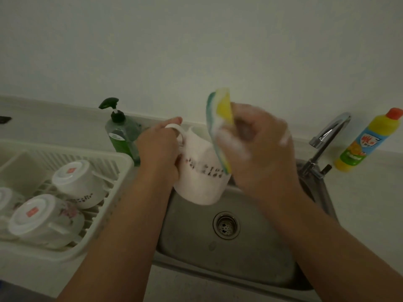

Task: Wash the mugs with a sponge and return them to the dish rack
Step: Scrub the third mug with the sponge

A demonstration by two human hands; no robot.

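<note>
A white mug [199,177] with dark lettering hangs tilted above the steel sink [229,264]. My left hand [158,149] grips it by the handle. My right hand [259,147], covered in foam, pinches a yellow and green sponge [220,125] that lies against the mug's rim and right side. To the left, the white dish rack [113,171] holds three upturned mugs: one with dark lettering [79,184], one with a flower print [46,221], and one cut off at the left edge [5,201].
A green pump bottle of soap [121,131] stands behind the rack and my left hand. The chrome tap [325,140] rises at the sink's right rim, with a yellow detergent bottle [368,140] beside it. The drain [225,225] sits mid-sink. A pale wall is behind.
</note>
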